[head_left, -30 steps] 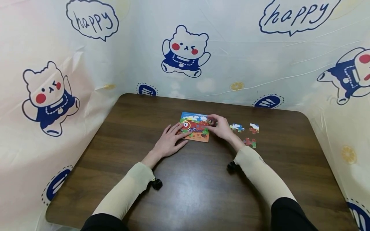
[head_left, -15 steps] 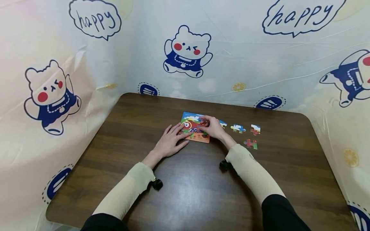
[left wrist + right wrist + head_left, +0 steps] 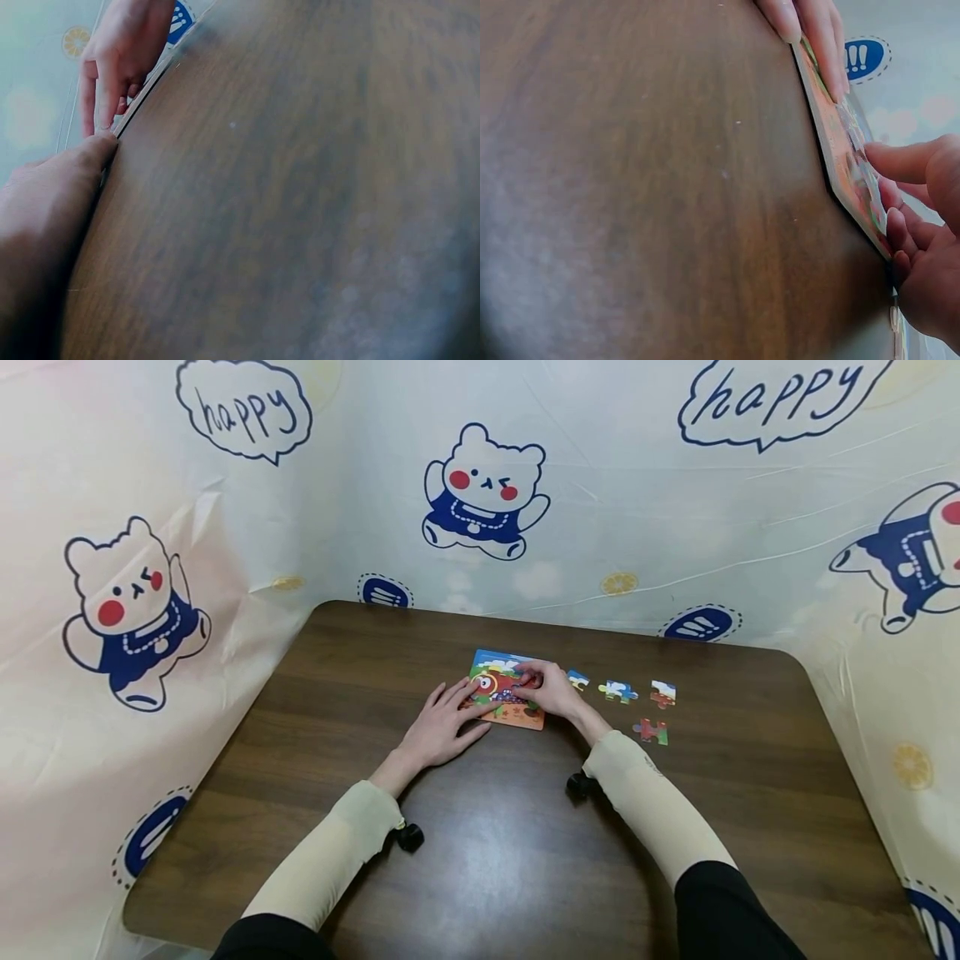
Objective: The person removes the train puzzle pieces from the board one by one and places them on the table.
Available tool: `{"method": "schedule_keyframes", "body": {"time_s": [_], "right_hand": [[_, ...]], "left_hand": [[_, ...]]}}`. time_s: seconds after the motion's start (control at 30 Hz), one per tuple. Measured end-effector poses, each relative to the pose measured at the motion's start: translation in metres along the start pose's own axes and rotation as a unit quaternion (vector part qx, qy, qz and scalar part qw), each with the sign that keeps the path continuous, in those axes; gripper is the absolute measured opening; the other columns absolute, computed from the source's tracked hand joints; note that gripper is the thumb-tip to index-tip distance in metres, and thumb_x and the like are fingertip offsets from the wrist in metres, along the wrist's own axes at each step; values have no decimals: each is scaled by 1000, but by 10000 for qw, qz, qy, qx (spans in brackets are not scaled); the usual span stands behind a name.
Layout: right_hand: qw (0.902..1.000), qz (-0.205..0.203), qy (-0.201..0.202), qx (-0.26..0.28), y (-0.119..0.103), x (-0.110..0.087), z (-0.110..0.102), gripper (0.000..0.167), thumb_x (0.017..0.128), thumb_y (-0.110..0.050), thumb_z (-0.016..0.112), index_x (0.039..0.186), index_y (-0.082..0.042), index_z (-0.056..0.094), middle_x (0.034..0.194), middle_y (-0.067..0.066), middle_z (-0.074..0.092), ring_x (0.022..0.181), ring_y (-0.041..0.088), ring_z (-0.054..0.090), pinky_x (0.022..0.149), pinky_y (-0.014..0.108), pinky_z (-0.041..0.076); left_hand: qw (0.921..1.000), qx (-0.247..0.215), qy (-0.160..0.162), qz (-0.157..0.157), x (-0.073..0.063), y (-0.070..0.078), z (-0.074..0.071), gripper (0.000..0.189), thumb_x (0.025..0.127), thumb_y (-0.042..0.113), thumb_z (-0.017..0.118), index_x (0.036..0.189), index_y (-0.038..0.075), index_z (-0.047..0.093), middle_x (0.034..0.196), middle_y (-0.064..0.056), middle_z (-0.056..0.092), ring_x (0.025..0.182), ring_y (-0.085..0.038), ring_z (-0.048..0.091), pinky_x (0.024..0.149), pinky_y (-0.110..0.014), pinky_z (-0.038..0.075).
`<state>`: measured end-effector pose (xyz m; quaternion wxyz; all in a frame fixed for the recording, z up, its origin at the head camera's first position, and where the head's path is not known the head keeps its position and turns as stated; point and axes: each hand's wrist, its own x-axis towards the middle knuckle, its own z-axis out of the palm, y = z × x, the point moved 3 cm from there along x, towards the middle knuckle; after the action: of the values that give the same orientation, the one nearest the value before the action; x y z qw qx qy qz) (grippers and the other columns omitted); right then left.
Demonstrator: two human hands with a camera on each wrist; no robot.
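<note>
A colourful jigsaw puzzle (image 3: 517, 718) in a flat rectangular tray lies on the table, with a blue sky strip at the top and an orange strip at the bottom. The left hand (image 3: 438, 727) rests on its left side, fingers spread and fairly straight across the picture. Over the right part of the picture, the right hand (image 3: 553, 692) pinches a puzzle piece between thumb and fingers, low against the surface. Most of that piece is hidden by the fingers. In the right wrist view the right thumb (image 3: 904, 161) meets the puzzle surface, with the other fingers curled beneath.
To the right of the tray lie several loose puzzle pieces, among them a blue and white piece (image 3: 618, 692), a white and red piece (image 3: 663, 694) and a red and green piece (image 3: 650, 731). A printed curtain (image 3: 480, 585) hangs behind the brown table (image 3: 480, 860).
The right hand has moved a little left over the puzzle, uncovering a loose piece beside the tray. It has barely shifted in the last half second. The left hand has stayed in place.
</note>
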<state>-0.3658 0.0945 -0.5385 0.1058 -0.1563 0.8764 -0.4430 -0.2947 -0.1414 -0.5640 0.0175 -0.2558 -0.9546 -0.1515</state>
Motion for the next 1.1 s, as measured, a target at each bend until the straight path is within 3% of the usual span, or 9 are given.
{"method": "schedule_keyframes", "body": {"time_s": [0.27, 0.4, 0.73, 1.1], "right_hand": [[9997, -2, 58, -235, 1, -5, 3, 49, 102, -16, 80, 148, -6, 68, 133, 21, 68, 106, 32, 60, 94, 43, 51], [9999, -19, 89, -136, 1, -6, 2, 50, 102, -16, 81, 149, -5, 68, 135, 21, 69, 106, 33, 60, 93, 41, 50], [9973, 66, 23, 735, 1, -2, -3, 47, 103, -6, 77, 148, 1, 66, 136, 26, 70, 97, 25, 57, 84, 28, 45], [9986, 119, -273, 436, -3, 0, -3, 50, 107, -8, 70, 155, 1, 60, 138, 26, 65, 97, 24, 53, 84, 30, 43]], "left_hand": [[9999, -42, -80, -63, 1, 0, 0, 53, 112, 58, 54, 162, 41, 56, 180, -8, 36, 172, -29, 25, 140, -63, 15], [9999, -19, -80, -60, 1, 0, 1, 53, 112, 59, 54, 161, 41, 56, 180, -8, 37, 172, -29, 25, 140, -62, 15], [9999, 17, -99, -45, 2, -1, 2, 53, 112, 60, 53, 163, 43, 53, 181, -7, 35, 173, -29, 24, 139, -64, 15], [9999, 12, -134, -5, 3, -2, 2, 53, 112, 60, 52, 163, 45, 52, 181, -8, 35, 173, -29, 23, 139, -64, 15]]}}
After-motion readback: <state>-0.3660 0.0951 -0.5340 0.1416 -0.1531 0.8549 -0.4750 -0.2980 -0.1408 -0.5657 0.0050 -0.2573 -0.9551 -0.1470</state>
